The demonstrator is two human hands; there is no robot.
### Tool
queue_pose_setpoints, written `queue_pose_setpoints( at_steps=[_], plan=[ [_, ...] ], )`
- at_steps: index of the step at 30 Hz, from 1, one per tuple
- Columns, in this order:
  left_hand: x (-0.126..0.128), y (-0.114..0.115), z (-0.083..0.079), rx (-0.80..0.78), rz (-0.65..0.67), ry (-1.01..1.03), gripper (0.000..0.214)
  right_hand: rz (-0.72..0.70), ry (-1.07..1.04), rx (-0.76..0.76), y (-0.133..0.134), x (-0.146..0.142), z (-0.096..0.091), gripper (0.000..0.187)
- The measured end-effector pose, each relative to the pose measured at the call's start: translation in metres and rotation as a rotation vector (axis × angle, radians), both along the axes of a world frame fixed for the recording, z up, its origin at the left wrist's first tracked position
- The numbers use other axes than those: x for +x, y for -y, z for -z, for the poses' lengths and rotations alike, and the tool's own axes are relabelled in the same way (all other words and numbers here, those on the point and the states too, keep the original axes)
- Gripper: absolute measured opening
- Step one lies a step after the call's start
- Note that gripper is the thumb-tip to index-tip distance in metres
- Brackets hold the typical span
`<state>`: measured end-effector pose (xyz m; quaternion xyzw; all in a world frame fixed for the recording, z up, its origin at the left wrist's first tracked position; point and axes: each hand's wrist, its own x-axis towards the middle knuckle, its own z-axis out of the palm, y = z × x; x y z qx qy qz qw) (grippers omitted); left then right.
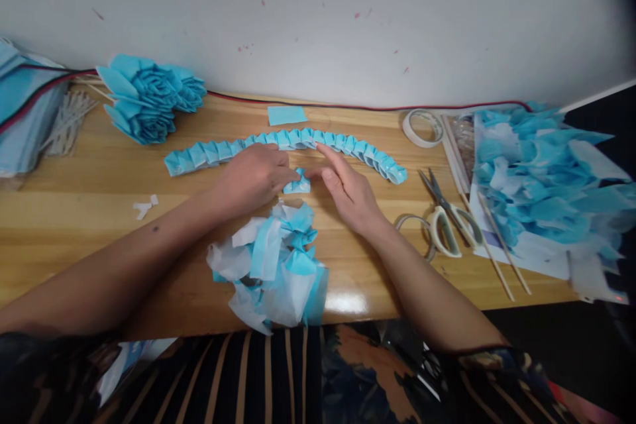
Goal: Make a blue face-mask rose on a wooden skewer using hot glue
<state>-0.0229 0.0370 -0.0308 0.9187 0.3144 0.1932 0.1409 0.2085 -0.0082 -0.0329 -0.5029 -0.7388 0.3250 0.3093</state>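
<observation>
The table [355, 271] is glossy wood, the strip [285, 140] papery.

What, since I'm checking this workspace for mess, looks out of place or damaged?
Small reddish marks dot the otherwise plain wall, looking like splashes or scuffs. A few white scraps also lie loose on the tabletop, toward the left, apart from the blue paper pile.
</observation>
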Motion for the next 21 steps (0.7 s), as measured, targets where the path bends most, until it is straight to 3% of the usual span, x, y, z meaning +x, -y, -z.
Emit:
queue_pose_setpoints(
  at_steps=[5, 12, 21],
  plan=[
    [-0.0022, -0.002, 0.0008, -0.002, -0.046, 0.021, 0.023, -0.022, 0.037, 0.017, -0.0001, -0.0004, 0.0003, 0.055],
    [-0.0017, -0.0036, 0.0023, 0.04, 0.041, 0.045, 0.032, -0.023, 0.052, 0.035, -0.0008, 0.0, 0.002, 0.053],
    [-0.0012, -0.0041, 0.0054, 0.064, 0.035, 0.046, 0.03, -0.015, 0.028, 0.03, -0.0005, 0.0, 0.0027, 0.053]
  ],
)
